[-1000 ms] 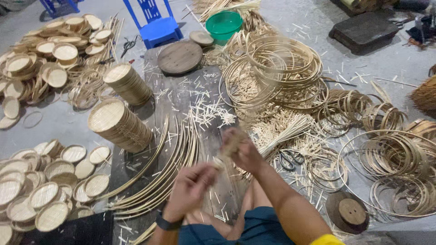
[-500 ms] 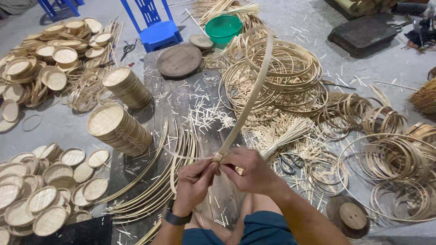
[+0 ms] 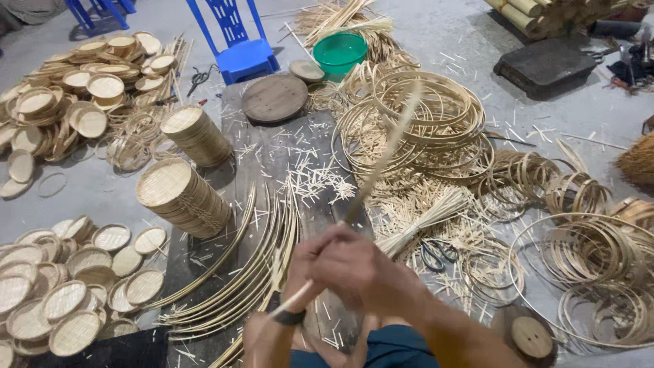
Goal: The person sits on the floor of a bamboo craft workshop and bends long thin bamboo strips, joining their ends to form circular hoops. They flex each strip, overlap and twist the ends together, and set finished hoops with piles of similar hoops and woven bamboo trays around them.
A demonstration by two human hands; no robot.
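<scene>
1. The right hand point(image 3: 354, 262) gripped a bamboo strip point(image 3: 385, 160) slanting up over the hoops point(image 3: 429, 116).
2. The left hand point(image 3: 306, 262) closed around the same strip, beside the right.

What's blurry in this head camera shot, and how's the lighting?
Head view: the right hand and the bamboo strip it grips are smeared by motion blur; the woven trays and rings stay sharp. The light is soft and even, with faint shadows and no glare.

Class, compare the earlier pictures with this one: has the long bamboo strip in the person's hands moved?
Yes. The bamboo strip has risen from low by the hands to stand steeply, its far tip now over the pile of bamboo hoops.
</scene>
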